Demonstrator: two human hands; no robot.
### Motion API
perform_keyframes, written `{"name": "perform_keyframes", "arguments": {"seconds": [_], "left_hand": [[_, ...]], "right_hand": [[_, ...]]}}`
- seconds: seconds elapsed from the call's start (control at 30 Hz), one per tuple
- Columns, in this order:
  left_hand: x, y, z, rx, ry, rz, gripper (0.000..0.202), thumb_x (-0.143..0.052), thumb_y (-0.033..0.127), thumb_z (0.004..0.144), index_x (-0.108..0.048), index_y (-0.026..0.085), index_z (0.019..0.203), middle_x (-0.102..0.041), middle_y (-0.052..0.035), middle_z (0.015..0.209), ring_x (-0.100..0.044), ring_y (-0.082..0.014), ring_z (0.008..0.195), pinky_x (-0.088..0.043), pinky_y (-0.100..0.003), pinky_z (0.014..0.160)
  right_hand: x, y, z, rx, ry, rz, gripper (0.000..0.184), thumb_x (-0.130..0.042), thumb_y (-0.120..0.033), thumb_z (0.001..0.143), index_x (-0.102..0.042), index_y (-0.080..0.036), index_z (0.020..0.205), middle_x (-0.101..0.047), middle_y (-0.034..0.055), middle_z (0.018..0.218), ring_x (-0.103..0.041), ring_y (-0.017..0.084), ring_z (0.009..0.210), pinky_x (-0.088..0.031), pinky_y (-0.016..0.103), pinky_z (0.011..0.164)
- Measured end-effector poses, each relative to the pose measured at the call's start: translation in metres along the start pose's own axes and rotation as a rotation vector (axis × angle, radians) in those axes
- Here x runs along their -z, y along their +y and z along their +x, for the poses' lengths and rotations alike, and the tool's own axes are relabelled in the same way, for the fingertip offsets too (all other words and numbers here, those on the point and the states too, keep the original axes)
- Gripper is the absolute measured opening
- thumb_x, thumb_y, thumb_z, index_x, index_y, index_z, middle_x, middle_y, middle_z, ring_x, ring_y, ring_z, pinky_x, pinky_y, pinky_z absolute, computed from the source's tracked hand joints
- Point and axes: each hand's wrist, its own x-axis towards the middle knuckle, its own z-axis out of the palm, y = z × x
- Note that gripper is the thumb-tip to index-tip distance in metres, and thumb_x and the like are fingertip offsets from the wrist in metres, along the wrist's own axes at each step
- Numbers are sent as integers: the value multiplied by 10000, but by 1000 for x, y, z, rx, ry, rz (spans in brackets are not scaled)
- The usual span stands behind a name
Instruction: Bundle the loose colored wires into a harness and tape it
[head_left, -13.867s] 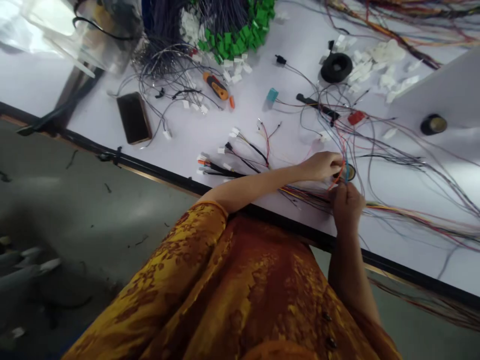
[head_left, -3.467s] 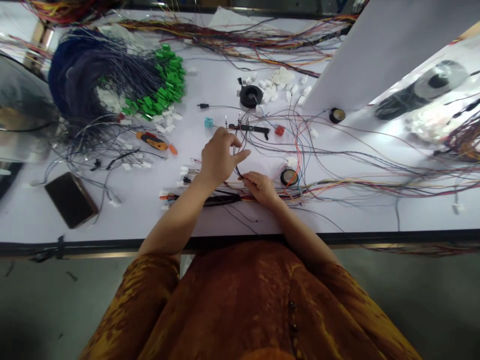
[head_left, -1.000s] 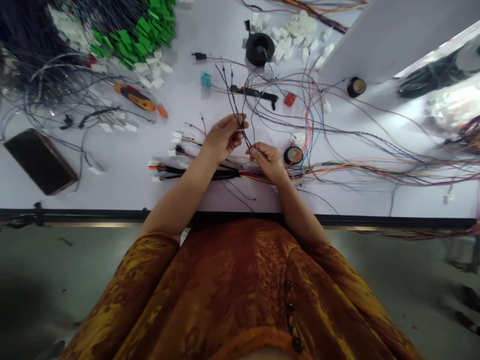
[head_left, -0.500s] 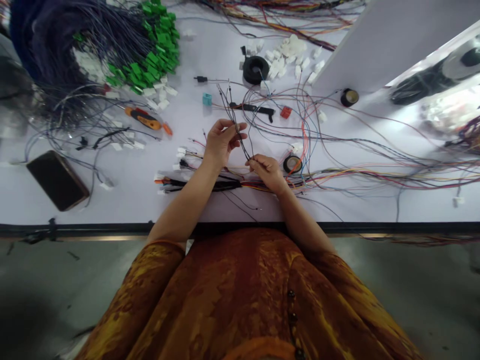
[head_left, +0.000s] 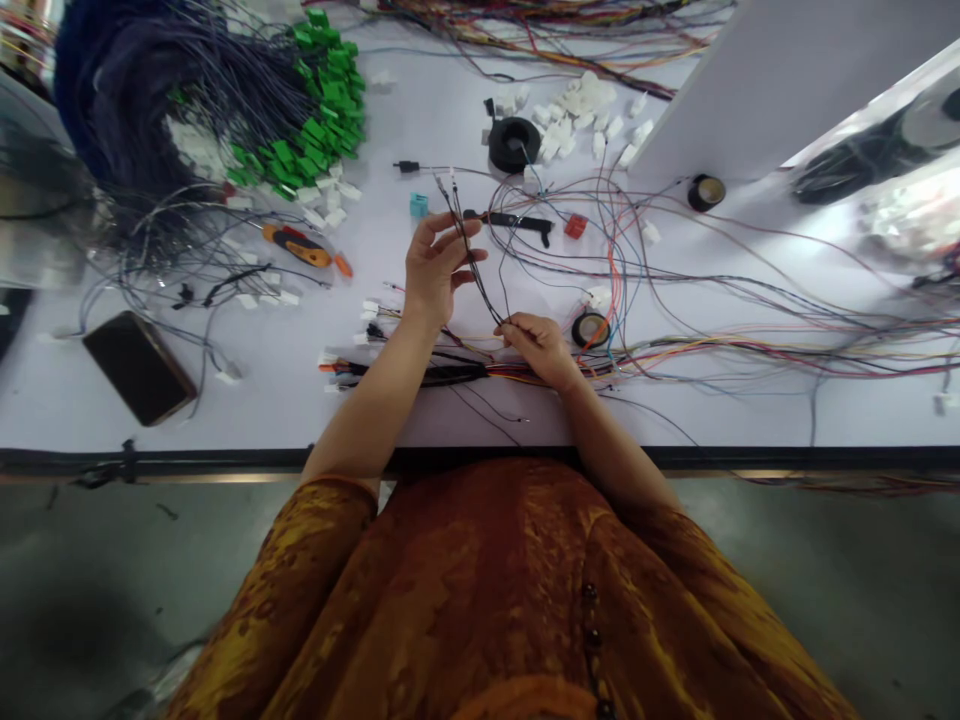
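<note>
My left hand is raised above the white table, its fingers pinching a few thin black wires that run up to bare tips near the teal connector. My right hand rests lower, pinching the same black wires at their lower end. Under both hands lies a taped harness bundle with coloured wires trailing off to the right. A small tape roll sits just right of my right hand.
A phone lies near the left front edge. An orange-handled tool, green connectors on dark wire coils, a black tape roll, white connectors, a red connector and a white board fill the far side.
My left hand has risen slightly along the black wires, drawing them straighter. My right hand stays at the harness. The view has shifted a little.
</note>
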Motion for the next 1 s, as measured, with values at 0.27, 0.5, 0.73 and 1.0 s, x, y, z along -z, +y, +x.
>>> {"name": "perform_keyframes", "arguments": {"seconds": [0.27,0.5,0.73,1.0], "left_hand": [[17,-2,3,45,-42,-28,131,-698,305,846,-713,249,964,-753,-31,1067,-734,-135,896,-546,-190,622],[68,1,-42,112,-55,-139,161,-723,249,821,-742,236,980,-757,-34,1067,-732,-138,999,-578,-195,771],[78,-22,-72,58,199,-30,140,-753,358,845,-712,237,902,-759,-8,867,-748,-122,859,-590,-192,724],[80,-29,-78,26,270,-212,162,-810,302,788,-741,254,926,-773,13,885,-745,-99,801,-584,-164,680]], "right_hand": [[0,-1,-2,-34,51,15,266,-604,-424,897,-681,-171,877,-530,-29,670,-419,97,603,-342,247,585],[-3,2,-1,-79,117,38,270,-639,-413,876,-643,-171,755,-443,-41,621,-365,95,608,-323,258,589],[-4,1,-4,-19,114,93,351,-615,-497,912,-722,-172,833,-475,-23,629,-378,99,575,-329,269,558],[-7,3,0,-189,380,346,483,-601,-693,855,-577,-211,883,-521,-51,628,-248,42,372,-172,262,341]]}}
